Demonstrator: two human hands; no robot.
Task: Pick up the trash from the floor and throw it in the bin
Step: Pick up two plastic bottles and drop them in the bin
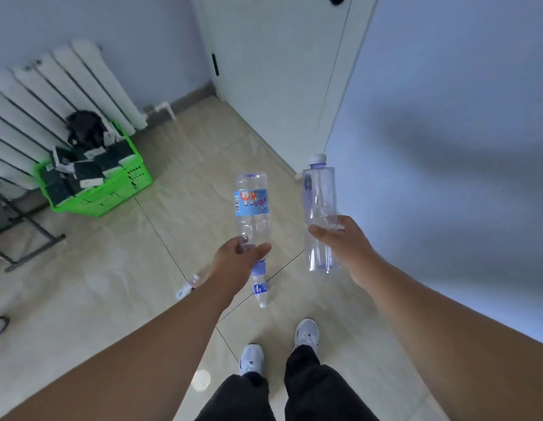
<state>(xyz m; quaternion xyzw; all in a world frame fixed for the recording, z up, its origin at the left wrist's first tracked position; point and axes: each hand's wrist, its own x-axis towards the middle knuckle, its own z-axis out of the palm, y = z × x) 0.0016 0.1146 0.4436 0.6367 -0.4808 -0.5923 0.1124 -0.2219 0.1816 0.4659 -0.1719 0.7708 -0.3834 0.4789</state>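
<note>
My left hand [236, 259] grips an empty clear bottle with a blue label [252, 205] by its neck, purple cap pointing down toward me. My right hand [343, 241] holds a second clear bottle [320, 192] around its middle, white cap up. Both bottles hang in the air above the tiled floor. Two more small bottles lie on the floor: one with a blue label [260, 291] just below my left hand, and one [186, 287] partly hidden behind my left forearm. No bin is visible.
A green plastic crate [118, 189] full of dark boxes stands at the left by a white radiator [51, 95]. A metal frame leg [30, 238] lies on the floor left. A white door [279, 80] is ahead, a wall to the right. My shoes [306, 332] are below.
</note>
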